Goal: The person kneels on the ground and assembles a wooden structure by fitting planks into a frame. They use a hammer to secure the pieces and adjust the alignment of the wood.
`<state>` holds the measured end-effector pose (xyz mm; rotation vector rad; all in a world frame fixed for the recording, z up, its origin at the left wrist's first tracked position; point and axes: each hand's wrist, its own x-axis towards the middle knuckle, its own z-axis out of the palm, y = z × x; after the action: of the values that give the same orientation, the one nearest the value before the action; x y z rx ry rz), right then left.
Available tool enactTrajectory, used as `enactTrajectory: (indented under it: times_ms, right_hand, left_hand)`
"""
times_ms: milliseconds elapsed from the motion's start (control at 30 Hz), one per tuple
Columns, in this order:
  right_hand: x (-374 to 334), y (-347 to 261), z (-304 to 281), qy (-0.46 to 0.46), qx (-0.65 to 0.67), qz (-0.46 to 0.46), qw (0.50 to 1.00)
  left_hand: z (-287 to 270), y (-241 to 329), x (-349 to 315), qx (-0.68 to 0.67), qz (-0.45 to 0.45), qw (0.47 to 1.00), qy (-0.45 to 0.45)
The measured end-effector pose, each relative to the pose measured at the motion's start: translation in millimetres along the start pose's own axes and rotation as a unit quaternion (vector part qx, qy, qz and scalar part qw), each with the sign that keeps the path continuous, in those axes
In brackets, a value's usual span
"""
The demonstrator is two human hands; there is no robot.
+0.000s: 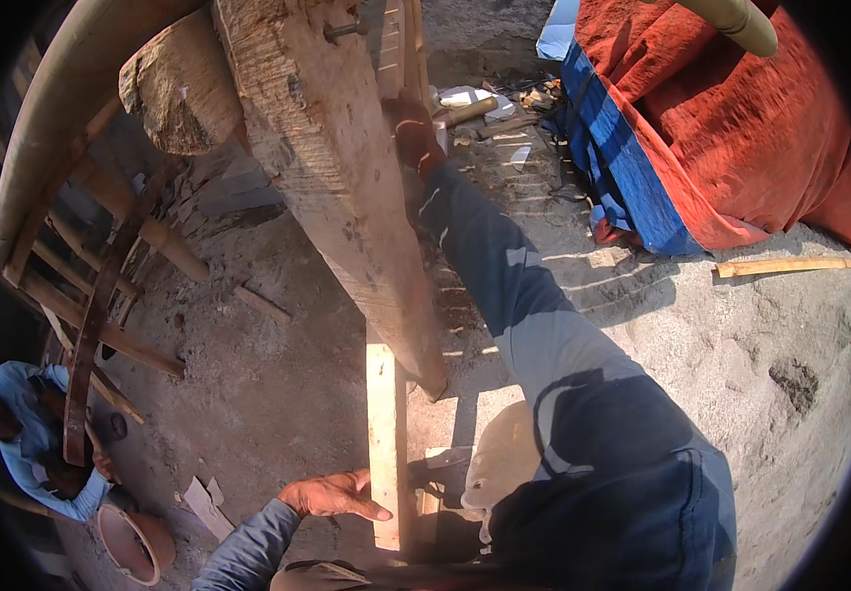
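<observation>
Left hand (332, 495) is clamping a long, pale, squared wooden batten (384, 424) near its bottom end, lower centre of frame. Right hand (420, 143) is showing in shadow at upper centre, beside a thick, tan, rough-sawn timber beam (332, 167); cannot tell its grip. Hands are sitting well apart. Person in light blue (20, 389) is crouching lower left, near a round, orange-brown bucket (162, 542).

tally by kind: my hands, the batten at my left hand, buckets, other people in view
hands: 2, left hand and right hand
batten: 1
bucket: 1
other person: 1
total: 5
</observation>
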<state>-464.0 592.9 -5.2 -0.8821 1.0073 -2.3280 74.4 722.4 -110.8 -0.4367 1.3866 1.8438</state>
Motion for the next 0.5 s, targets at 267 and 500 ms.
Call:
enactTrajectory:
  times_ms: [267,500]
  right_hand:
    - [-6,3,-1,0.036,0.03,0.015,0.999]
    - [1,-4,1,0.038,-0.118,-0.03,0.992]
  left_hand:
    - [-11,8,-14,0.117,-0.106,0.987,-0.024]
    - [-8,38,-8,0.223,-0.158,0.961,-0.035]
